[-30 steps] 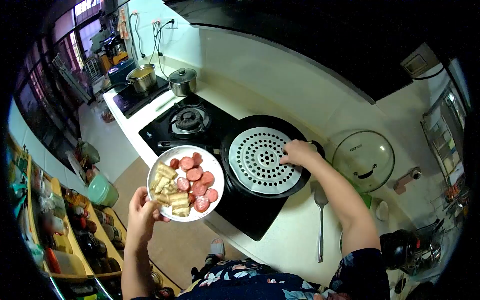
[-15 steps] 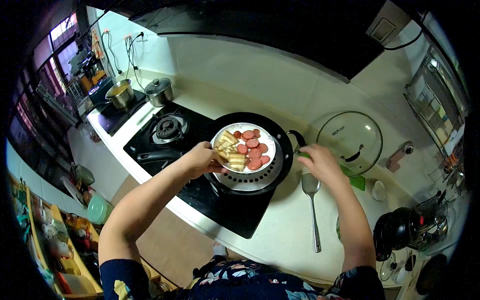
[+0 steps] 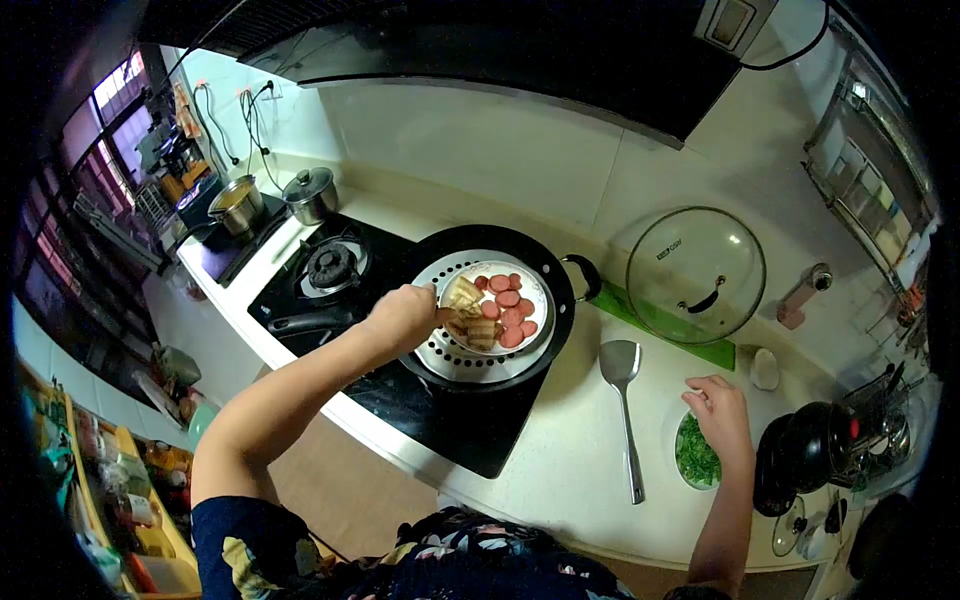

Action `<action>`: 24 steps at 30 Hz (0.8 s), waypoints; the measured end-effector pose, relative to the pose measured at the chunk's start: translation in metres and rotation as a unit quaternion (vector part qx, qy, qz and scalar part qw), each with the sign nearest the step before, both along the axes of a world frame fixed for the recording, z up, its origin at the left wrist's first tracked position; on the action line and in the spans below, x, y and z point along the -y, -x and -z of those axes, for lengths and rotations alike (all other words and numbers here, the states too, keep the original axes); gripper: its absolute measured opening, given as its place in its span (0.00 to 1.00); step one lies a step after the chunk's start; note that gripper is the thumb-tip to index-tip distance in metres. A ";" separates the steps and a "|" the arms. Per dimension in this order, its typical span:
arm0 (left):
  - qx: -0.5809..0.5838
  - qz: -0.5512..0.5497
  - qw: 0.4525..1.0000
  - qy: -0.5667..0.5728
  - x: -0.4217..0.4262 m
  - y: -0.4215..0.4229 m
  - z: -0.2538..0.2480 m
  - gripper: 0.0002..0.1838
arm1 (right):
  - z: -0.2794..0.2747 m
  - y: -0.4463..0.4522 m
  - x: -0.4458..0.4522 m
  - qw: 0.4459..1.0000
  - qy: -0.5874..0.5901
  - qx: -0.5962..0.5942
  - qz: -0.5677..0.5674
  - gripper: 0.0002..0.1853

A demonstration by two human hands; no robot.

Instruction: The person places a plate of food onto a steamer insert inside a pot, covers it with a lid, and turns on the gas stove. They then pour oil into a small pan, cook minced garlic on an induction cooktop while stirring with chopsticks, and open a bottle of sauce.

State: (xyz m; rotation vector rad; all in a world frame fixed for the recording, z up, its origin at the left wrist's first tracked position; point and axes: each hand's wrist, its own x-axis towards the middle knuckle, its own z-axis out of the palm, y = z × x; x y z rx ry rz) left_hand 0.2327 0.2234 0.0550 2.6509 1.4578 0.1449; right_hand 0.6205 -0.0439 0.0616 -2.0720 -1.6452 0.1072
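A white plate (image 3: pixel 496 308) with pink sausage slices (image 3: pixel 508 299) and pale yellowish-brown pieces (image 3: pixel 466 296) rests on or just over the perforated steamer rack (image 3: pixel 440 352) in the black wok (image 3: pixel 520 242). My left hand (image 3: pixel 408 318) is closed on the plate's left rim. On the right, my right hand (image 3: pixel 718 408) hovers at the upper edge of a bowl of chopped greens (image 3: pixel 697 455). Its fingers are bent and apart, with nothing seen in them. Between the wok and this bowl, a metal spatula (image 3: pixel 626 410) lies on the counter.
A glass lid (image 3: pixel 696 277) leans on the wall behind a green board (image 3: pixel 712 350). Left of the wok is a bare burner (image 3: pixel 333 266); beyond it stand a lidded pot (image 3: pixel 311 194) and an open pot (image 3: pixel 238 203). A black appliance (image 3: pixel 806 445) stands right of the greens.
The plate has moved from left of the wok to over the rack with my left hand. My right hand has left the rack and moved right and down to the greens.
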 end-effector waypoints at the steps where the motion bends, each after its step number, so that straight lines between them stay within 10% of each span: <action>1: 0.011 0.039 0.999 -0.025 0.014 0.006 -0.018 0.20 | 0.002 -0.001 0.003 1.000 -0.003 -0.006 0.004 0.12; 5: 0.090 0.239 0.964 0.079 0.094 0.040 -0.065 0.19 | 0.024 -0.021 -0.005 0.997 -0.015 -0.075 0.015 0.14; 8: 0.079 0.154 0.916 0.363 0.144 0.061 -0.033 0.24 | 0.042 -0.048 -0.040 0.955 -0.070 -0.267 0.112 0.17; 11: 0.050 -0.027 0.888 0.456 0.177 0.088 0.049 0.25 | 0.102 -0.137 -0.098 0.918 -0.240 -0.287 0.132 0.19; 15: 0.074 -0.194 0.876 0.435 0.235 0.162 0.190 0.19 | 0.075 -0.134 -0.144 0.905 -0.154 -0.334 0.212 0.13; 19: -0.049 -0.090 0.921 0.376 0.290 0.231 0.290 0.20 | 0.079 -0.114 -0.178 0.813 -0.226 -0.481 0.238 0.12; 21: 0.050 -0.195 0.878 0.433 0.317 0.243 0.307 0.19 | 0.091 -0.112 -0.188 0.788 -0.280 -0.490 0.246 0.12; 23: 0.261 -0.440 0.671 0.536 0.341 0.245 0.322 0.18 | 0.100 -0.113 -0.192 0.755 -0.330 -0.513 0.243 0.11; 24: 0.289 -0.470 0.657 0.514 0.352 0.243 0.325 0.17 | 0.104 -0.114 -0.190 0.735 -0.351 -0.531 0.235 0.11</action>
